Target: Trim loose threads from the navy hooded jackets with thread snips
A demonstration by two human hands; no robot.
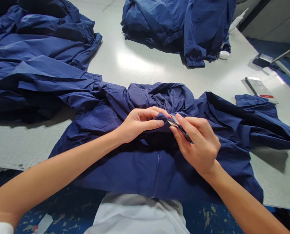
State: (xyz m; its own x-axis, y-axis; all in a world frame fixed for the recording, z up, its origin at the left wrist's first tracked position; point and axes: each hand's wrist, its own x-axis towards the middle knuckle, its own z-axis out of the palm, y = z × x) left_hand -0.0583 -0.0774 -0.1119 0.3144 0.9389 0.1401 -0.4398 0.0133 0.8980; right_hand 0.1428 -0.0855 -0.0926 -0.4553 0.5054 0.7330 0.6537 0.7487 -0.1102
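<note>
A navy blue jacket (135, 165) lies spread in front of me, its lower part hanging over the table's near edge. My left hand (145, 121) pinches a fold of it near the gathered hood or collar (164, 94), between thumb and fingers. In my right hand (198, 139) is a pair of small thread snips (173, 121), gripped between thumb and fingers. Their metal blades touch or nearly touch the pinched fold, close to my left fingertips. Most of the snips' body is hidden by my right fingers.
More navy garments lie in a heap (42, 48) at the left and a pile (159, 22) at the back. On the pale table (110, 65), a phone-like object (260, 88), a small white rounded item (224, 55) and a dark stand base (262, 60) are at the right.
</note>
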